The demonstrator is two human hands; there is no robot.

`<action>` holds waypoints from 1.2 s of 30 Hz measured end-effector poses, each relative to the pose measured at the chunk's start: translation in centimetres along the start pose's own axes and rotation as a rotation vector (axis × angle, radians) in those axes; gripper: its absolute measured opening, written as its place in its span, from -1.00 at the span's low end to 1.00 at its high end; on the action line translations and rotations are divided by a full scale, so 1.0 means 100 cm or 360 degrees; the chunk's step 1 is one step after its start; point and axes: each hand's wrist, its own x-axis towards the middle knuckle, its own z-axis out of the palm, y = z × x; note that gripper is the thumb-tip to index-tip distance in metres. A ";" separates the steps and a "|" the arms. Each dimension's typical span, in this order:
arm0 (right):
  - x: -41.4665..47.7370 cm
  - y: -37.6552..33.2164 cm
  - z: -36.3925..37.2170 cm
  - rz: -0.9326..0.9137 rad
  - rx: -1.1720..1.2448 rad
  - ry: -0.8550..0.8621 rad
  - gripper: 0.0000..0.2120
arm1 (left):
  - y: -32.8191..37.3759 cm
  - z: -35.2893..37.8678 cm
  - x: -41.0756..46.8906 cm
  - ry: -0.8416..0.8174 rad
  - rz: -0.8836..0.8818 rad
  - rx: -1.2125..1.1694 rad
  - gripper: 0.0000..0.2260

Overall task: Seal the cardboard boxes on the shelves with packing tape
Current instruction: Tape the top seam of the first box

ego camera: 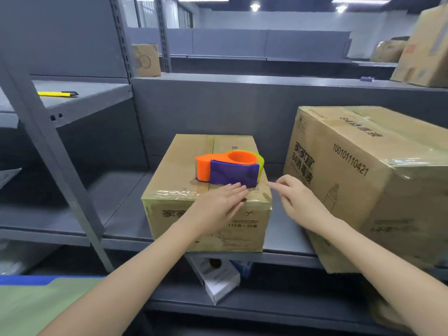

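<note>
Left fingers [233, 190] flat on small box [184, 163]; right fingers [278, 186] loosely curled, grip unclear.

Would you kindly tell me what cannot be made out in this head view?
Head view:
1. Near top edge of the small box: covered by the left hand.
2. Whether the right hand pinches anything: too small to tell.
3. The large box: cut off by the right frame edge.

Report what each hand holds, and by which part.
Nothing is held. The left hand presses flat on the taped front edge of the small brown cardboard box; the right hand reaches toward its right corner, holding nothing visible.
</note>
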 end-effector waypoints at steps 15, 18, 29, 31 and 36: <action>0.004 0.026 0.015 -0.0138 0.0189 -0.0240 -0.58 | 0.032 0.030 0.030 0.0228 0.0033 -0.0015 -0.70; 0.004 0.028 0.017 -0.0151 0.0232 -0.0204 -0.56 | 0.037 0.034 0.032 0.0278 -0.0054 -0.0022 -0.70; -0.002 0.030 0.029 -0.0277 0.0067 -0.0013 -0.57 | 0.040 0.045 0.034 0.0445 -0.0103 0.0036 -0.69; -0.002 0.032 0.030 -0.0312 0.0034 -0.0053 -0.52 | 0.039 0.049 0.033 0.0499 -0.0053 0.0083 -0.67; 0.003 0.032 0.024 -0.0255 0.0214 -0.0081 -0.53 | 0.033 0.057 0.032 0.0618 0.0053 0.0134 -0.70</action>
